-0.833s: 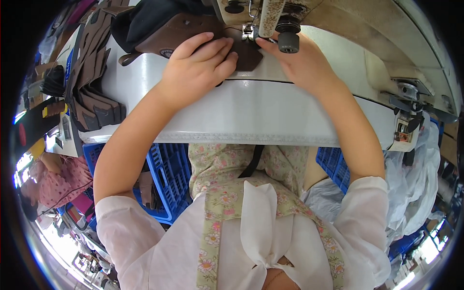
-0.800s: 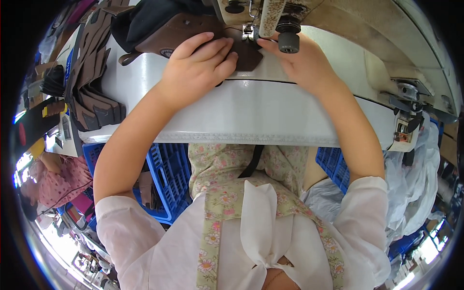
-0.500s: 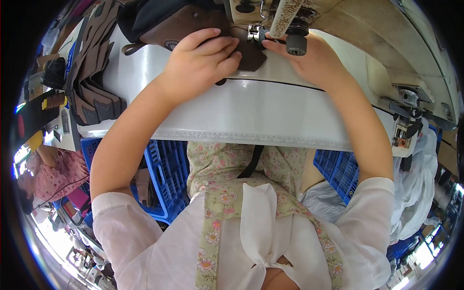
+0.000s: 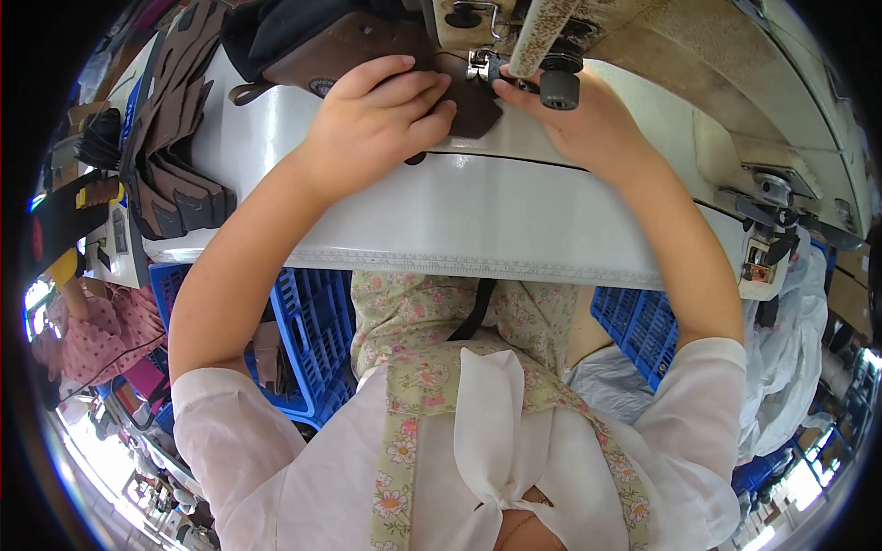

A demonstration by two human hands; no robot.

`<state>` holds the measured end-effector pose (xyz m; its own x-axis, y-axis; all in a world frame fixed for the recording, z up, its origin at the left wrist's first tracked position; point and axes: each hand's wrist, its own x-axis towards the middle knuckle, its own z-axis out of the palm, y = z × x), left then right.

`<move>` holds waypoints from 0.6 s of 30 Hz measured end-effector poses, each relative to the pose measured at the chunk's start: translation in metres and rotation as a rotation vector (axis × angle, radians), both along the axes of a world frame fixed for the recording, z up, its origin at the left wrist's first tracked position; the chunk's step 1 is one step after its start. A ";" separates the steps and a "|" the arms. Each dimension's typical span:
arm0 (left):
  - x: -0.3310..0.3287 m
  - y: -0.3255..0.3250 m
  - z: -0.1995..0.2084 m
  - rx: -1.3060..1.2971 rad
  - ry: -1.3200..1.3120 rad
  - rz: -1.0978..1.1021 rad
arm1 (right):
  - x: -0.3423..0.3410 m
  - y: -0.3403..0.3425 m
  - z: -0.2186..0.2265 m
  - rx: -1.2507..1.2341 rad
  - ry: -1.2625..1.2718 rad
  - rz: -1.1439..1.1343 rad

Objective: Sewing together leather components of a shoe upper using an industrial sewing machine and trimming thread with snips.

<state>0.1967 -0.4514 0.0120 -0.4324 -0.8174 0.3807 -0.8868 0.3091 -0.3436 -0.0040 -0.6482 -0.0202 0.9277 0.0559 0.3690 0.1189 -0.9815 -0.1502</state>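
Observation:
A brown leather-like piece (image 4: 473,115) with a pointed corner lies under the metal presser foot (image 4: 479,64) of a sewing machine. It appears joined to a larger brown and black item (image 4: 344,46), perhaps a bag, with a small loop and a round emblem; I cannot tell its kind. My left hand (image 4: 381,115) rests on the brown work left of the foot, fingers spread and bent slightly. To the right of the foot, my right hand (image 4: 593,119) reaches in with a digit stretched toward it. The machine's dark knob (image 4: 559,89) and bar hide part of that hand.
The pale sewing machine (image 4: 698,83) fills the upper right. Brown strap-like pieces (image 4: 170,138) are stacked at the table's left. A ruler strip (image 4: 459,266) runs along the front edge. Blue crates (image 4: 312,340) stand below, and another person (image 4: 115,335) is at far left.
The whole view has shifted slightly. Both hands and the brown piece keep nearly the same places by the presser foot.

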 end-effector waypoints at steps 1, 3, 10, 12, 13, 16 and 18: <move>0.000 0.000 0.000 -0.001 -0.001 0.002 | 0.000 0.001 0.000 0.010 -0.032 0.007; 0.000 0.001 0.000 0.003 -0.011 0.005 | -0.001 0.004 0.002 -0.004 0.005 -0.013; 0.003 0.001 -0.004 -0.001 0.005 0.010 | -0.003 0.012 0.006 0.032 -0.013 -0.052; 0.004 0.001 -0.006 0.001 -0.005 0.008 | -0.002 0.012 0.006 0.043 0.000 -0.061; 0.004 0.001 -0.007 -0.001 -0.004 0.011 | -0.002 0.013 0.006 0.059 0.015 -0.073; 0.004 0.000 -0.009 -0.041 -0.007 0.017 | -0.002 0.014 0.004 0.060 0.011 -0.083; 0.004 0.000 -0.008 -0.038 0.003 0.025 | -0.003 0.016 0.004 0.062 0.020 -0.100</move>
